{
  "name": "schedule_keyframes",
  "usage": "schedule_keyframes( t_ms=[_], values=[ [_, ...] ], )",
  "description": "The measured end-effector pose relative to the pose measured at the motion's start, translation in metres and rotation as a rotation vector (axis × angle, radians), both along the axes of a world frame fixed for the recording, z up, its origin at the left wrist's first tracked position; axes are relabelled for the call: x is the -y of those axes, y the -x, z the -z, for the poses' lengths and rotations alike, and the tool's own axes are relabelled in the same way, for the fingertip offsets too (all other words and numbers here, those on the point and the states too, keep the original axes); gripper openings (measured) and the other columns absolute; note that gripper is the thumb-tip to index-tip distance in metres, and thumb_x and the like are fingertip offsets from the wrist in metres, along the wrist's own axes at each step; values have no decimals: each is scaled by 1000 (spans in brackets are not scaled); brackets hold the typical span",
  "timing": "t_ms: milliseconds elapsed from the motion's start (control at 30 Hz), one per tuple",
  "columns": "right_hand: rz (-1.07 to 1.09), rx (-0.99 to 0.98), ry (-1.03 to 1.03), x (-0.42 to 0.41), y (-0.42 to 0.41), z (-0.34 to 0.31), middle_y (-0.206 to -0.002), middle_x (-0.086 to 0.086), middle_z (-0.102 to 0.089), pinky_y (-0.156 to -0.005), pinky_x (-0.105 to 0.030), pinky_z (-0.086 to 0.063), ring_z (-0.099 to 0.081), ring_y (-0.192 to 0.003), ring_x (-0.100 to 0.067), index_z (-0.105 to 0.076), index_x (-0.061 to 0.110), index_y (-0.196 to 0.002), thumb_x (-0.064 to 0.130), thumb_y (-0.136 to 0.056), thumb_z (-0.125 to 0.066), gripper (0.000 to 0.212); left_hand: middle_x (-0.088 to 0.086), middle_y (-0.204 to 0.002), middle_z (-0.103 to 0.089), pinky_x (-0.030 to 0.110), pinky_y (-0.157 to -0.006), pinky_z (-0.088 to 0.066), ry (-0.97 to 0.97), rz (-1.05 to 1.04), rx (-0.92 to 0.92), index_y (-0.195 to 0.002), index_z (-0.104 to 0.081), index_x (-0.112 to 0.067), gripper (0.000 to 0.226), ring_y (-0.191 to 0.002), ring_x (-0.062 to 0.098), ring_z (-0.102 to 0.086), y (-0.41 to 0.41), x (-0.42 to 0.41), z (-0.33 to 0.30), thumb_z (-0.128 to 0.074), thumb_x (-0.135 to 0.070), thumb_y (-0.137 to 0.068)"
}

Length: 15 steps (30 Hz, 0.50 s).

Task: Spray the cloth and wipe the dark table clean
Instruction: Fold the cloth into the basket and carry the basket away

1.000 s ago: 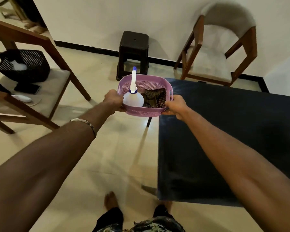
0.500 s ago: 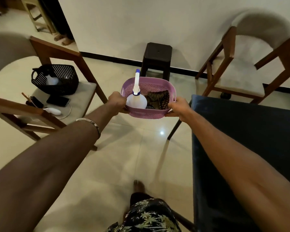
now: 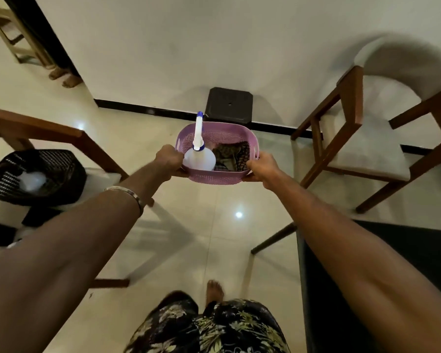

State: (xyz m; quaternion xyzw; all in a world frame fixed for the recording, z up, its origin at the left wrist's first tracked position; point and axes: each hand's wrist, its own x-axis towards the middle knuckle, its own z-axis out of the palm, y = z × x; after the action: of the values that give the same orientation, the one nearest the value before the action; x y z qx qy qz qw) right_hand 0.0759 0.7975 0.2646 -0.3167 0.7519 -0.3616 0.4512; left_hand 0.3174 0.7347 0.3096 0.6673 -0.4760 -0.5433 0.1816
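Note:
I hold a purple perforated basket [image 3: 215, 178] out in front of me, above the tiled floor. My left hand [image 3: 169, 159] grips its left rim and my right hand [image 3: 261, 166] grips its right rim. Inside stand a white spray bottle [image 3: 199, 159] with a blue-tipped nozzle on the left and a dark patterned cloth [image 3: 233, 157] on the right. The dark table [image 3: 423, 253] lies at the lower right, partly hidden under my right forearm.
A dark stool [image 3: 229, 104] stands against the wall just beyond the basket. A wooden chair [image 3: 367, 149] with a pale cushion is at the right. At the left, another chair holds a black basket [image 3: 36, 174]. Someone's feet [image 3: 65, 77] show at the upper left.
I have stepped leftward and forward with the basket, so the dark table has slid to the lower right of the view and the stool now sits directly behind the basket.

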Motion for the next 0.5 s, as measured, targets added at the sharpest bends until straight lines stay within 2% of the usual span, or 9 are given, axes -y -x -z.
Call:
schedule_keyframes(
  t_ms=[100, 233, 367, 500],
  values=[
    [9, 1, -9, 64, 21, 2, -109, -15, -66, -68, -50, -63, -70, -94, -33, -61, 5, -120, -1, -93, -59, 27, 23, -106, -62, 54, -84, -57, 11, 27, -13, -107, -57, 6, 17, -90, 47, -68, 23, 64, -2, -59, -2, -92],
    [40, -9, -24, 156, 52, 12, -103, -16, -69, -67, -48, -64, -73, -86, -31, -64, 6, -112, 1, -93, -60, 20, 22, -107, -58, 55, -85, -57, 0, 34, -72, -105, -55, 2, 15, -95, 46, -65, 52, 160, 6, -59, -3, -92],
    [61, 21, -37, 246, 76, 20, -107, -12, -69, -69, -44, -64, -72, -95, -28, -64, 12, -114, 7, -96, -61, 19, 23, -110, -60, 56, -84, -57, -22, 31, -98, -106, -57, 3, 15, -98, 44, -63, 81, 260, 22, -58, -1, -92],
    [109, 73, -32, 322, 96, 23, -109, -9, -69, -71, -44, -64, -71, -95, -26, -62, 15, -117, 11, -97, -62, 20, 22, -111, -59, 55, -81, -58, -64, 20, -98, -110, -57, 2, 19, -99, 41, -63, 108, 349, 38, -59, -7, -94]
  ],
)
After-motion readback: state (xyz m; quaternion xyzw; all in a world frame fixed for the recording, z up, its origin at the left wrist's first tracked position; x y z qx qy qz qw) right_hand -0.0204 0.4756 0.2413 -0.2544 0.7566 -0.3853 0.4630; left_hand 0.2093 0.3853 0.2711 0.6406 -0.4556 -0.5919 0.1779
